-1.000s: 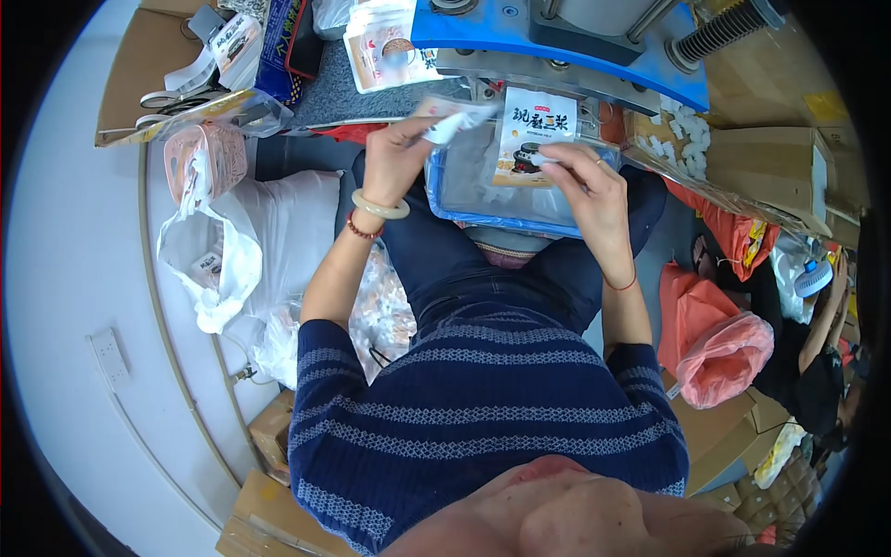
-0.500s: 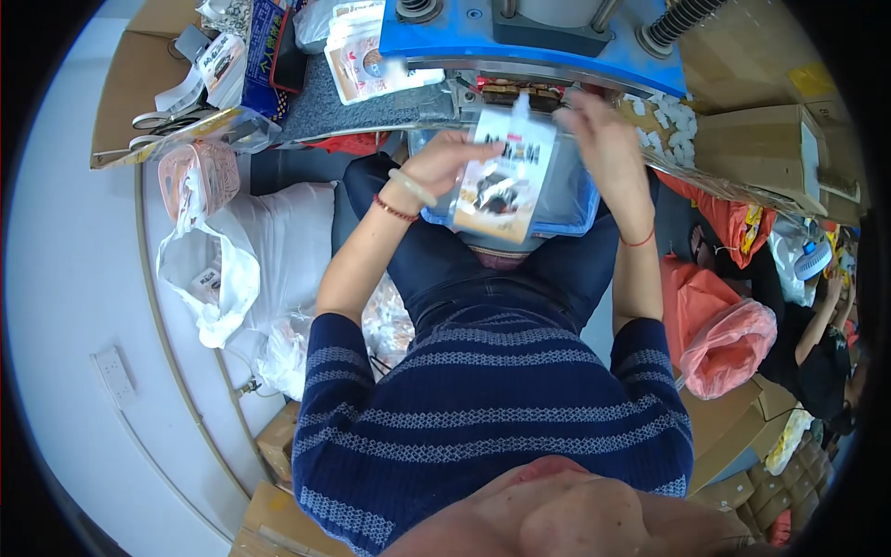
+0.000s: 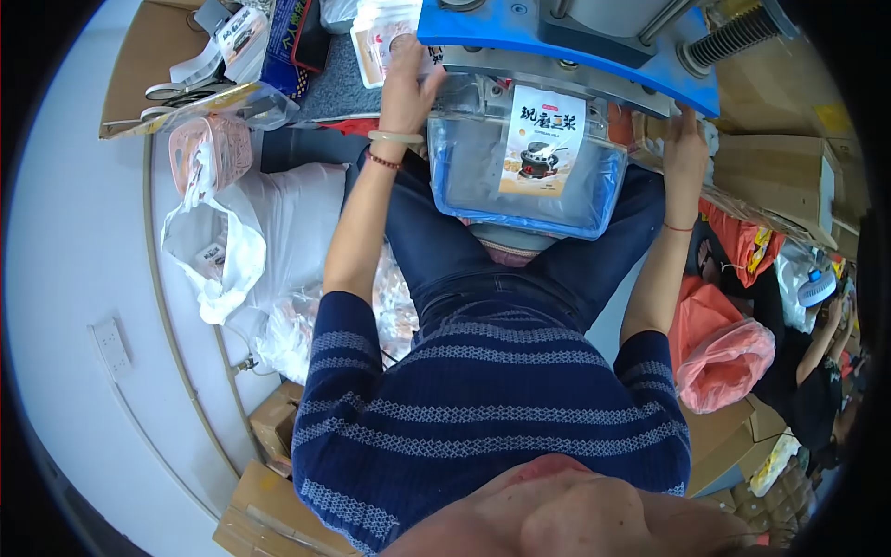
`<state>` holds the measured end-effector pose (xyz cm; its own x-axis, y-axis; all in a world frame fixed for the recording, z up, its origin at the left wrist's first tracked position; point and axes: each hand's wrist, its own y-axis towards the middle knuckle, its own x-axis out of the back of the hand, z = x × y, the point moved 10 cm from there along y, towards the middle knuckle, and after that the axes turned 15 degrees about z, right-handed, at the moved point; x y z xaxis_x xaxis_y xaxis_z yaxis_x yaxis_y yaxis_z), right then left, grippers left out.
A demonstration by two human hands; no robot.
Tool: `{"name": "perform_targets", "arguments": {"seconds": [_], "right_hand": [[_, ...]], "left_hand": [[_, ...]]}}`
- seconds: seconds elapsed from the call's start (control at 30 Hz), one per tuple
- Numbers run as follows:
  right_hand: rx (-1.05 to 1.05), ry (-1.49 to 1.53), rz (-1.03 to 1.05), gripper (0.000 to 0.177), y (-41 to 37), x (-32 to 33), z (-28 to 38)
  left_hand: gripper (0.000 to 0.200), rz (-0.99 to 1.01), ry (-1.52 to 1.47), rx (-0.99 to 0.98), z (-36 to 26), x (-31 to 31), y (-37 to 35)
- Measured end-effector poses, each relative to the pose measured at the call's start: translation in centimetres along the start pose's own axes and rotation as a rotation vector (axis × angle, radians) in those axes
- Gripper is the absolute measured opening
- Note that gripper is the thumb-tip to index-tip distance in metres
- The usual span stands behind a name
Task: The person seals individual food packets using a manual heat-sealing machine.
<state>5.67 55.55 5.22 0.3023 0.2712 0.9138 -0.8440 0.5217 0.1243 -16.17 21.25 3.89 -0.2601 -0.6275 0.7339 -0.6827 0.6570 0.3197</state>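
A printed pouch (image 3: 541,147) lies at the front of the blue-topped machine (image 3: 575,45), over a clear tray with a blue rim (image 3: 603,218). Up at the left, my left hand (image 3: 406,93) reaches to the stack of printed pouches (image 3: 376,46), fingers apart and partly over the stack. My right hand (image 3: 685,144) is at the machine's right front corner, its fingertips partly hidden by the blue plate, so what it grips cannot be made out.
A pink basket (image 3: 212,153) and a white plastic bag (image 3: 215,255) are at the left. Cardboard boxes (image 3: 775,176) stand at the right, above a red bag (image 3: 724,362). Another person's arm (image 3: 817,348) shows at the far right.
The pouch has left my hands and now lies over the tray at the machine. My left hand moved up-left to the stack, my right hand moved right to the machine's corner.
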Motion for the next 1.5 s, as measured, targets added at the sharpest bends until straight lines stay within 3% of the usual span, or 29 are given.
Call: {"name": "perform_targets", "arguments": {"seconds": [0.1, 0.13, 0.27, 0.47, 0.53, 0.6, 0.73, 0.8, 0.83, 0.93, 1.03, 1.1, 1.23, 1.37, 1.43, 1.5], "right_hand": [[0.112, -0.036, -0.168, 0.026, -2.3, 3.0, 1.6], [0.059, 0.113, -0.119, 0.025, -2.6, 3.0, 0.6], [-0.045, 0.456, 0.025, 0.024, -5.0, 3.3, 2.3], [0.275, 0.667, 0.238, 0.016, -7.9, -2.7, 13.0], [0.304, 0.75, 0.246, 0.017, -7.3, -1.6, 14.9], [0.379, 0.934, 0.2, 0.019, -6.8, 0.7, 16.8], [0.487, 0.756, 0.132, 0.018, -6.8, 1.1, 18.0], [0.437, 0.737, 0.186, 0.019, -7.6, -0.2, 17.0], [0.389, 0.72, 0.229, 0.019, -7.7, -0.9, 16.3], [0.319, 0.728, 0.306, 0.02, -8.0, -2.5, 14.3], [0.294, 0.72, 0.35, 0.021, -7.8, -3.0, 14.6], [0.333, 0.739, 0.324, 0.021, -8.0, -2.6, 15.7], [0.349, 0.792, 0.347, 0.021, -9.0, -4.6, 15.9], [0.299, 0.777, 0.349, 0.02, -9.3, -5.3, 15.0], [0.291, 0.778, 0.373, 0.02, -9.9, -5.0, 14.7], [0.28, 0.782, 0.399, 0.02, -10.3, -5.3, 14.8]], "left_hand": [[0.062, 0.23, 0.279, -0.124, 0.2, -4.1, -4.4], [0.05, 0.243, 0.334, -0.129, -0.5, -4.2, -5.8], [0.032, 0.06, 0.337, -0.169, -1.2, -0.8, -7.3], [0.032, -0.104, -0.019, 0.003, -2.0, 1.4, -6.1], [0.032, -0.104, 0.01, -0.022, -3.2, 2.1, -5.8], [0.033, -0.154, 0.319, -0.154, -5.9, 2.9, -5.0], [0.02, -0.299, 0.607, -0.224, -5.0, 3.6, -2.5], [0.022, -0.119, 0.65, -0.225, -3.7, 0.8, -3.0], [0.031, 0.059, 0.567, -0.2, -1.4, -1.9, -4.2], [0.048, 0.122, 0.229, -0.162, -1.6, -2.7, -5.8], [0.039, 0.164, 0.165, -0.151, -0.8, -1.8, -5.9], [0.032, 0.095, 0.18, -0.158, -1.1, -1.0, -5.9], [0.041, 0.0, 0.322, -0.04, -0.8, 0.1, -4.9], [0.041, 0.067, 0.157, -0.131, 0.2, -0.2, -4.6], [0.039, 0.08, 0.046, -0.037, 1.6, 0.9, -5.3], [0.039, 0.037, -0.013, -0.024, -1.9, 3.1, -5.4]]}}
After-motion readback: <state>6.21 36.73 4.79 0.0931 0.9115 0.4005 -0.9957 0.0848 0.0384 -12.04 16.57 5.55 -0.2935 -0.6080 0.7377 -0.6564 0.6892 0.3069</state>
